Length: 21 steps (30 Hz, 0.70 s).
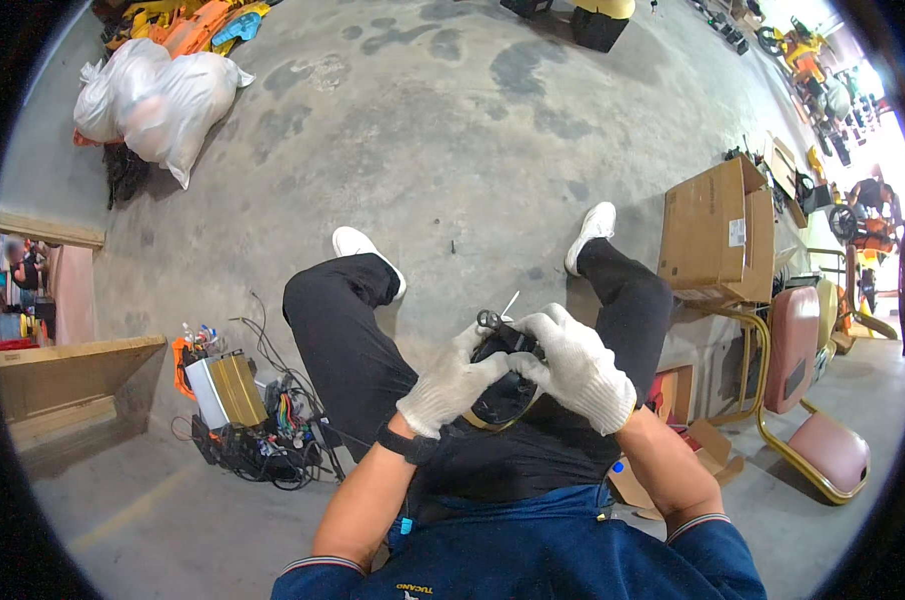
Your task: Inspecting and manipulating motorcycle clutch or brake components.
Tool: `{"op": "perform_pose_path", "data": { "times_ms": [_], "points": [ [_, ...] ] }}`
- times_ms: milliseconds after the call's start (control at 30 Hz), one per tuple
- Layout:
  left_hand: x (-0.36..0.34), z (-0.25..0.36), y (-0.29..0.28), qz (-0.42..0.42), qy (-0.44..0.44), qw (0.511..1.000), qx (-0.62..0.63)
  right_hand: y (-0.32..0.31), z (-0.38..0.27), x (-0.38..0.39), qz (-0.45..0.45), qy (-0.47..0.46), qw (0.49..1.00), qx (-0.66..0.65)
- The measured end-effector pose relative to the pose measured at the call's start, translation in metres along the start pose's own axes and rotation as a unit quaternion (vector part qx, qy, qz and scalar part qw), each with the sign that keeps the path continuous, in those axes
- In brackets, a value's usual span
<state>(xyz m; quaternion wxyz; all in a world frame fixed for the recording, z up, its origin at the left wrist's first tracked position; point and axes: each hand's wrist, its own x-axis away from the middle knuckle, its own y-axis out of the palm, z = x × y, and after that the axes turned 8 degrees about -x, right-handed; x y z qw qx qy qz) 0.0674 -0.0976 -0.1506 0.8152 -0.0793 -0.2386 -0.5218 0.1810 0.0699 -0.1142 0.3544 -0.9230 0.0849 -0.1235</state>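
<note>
A black rounded part (pixel 501 402) rests over my lap between my thighs, its exact kind unclear. At its far end is a small black ring-shaped piece (pixel 489 319). A thin white strip (pixel 512 301), which looks like a cable tie, sticks up beside that ring. My left hand (pixel 451 387), in a white knit glove, is closed on the part's left side. From the right, my right hand (pixel 576 368), gloved the same way, grips the part's upper right side. Both thumbs meet over its middle, and the fingertips underneath are hidden.
On the floor to my left lie tangled cables (pixel 273 450) and a gold-and-white box (pixel 235 390). To my right are an open cardboard box (pixel 708 235) and a pink padded chair (pixel 795 345). White plastic bags (pixel 173 105) sit far left, near a wooden ledge (pixel 78 358).
</note>
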Motion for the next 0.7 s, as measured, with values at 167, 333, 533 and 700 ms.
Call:
{"op": "perform_pose_path", "data": {
  "times_ms": [167, 333, 533, 700],
  "points": [
    [-0.001, -0.001, -0.001, -0.002, -0.004, 1.0, -0.022, -0.005, -0.008, -0.001, -0.004, -0.004, 1.0, 0.014],
    [-0.005, -0.006, -0.001, 0.005, -0.039, 0.999, 0.028, -0.017, -0.013, -0.002, -0.018, 0.017, 1.0, 0.001],
    [-0.005, -0.003, -0.006, 0.02, -0.006, 0.995, 0.1, -0.024, -0.008, 0.005, 0.018, 0.118, 0.954, -0.275],
    [-0.001, 0.003, -0.011, -0.018, -0.042, 0.987, 0.156, -0.036, 0.001, 0.011, 0.013, 0.214, 0.815, -0.539]
  ]
}}
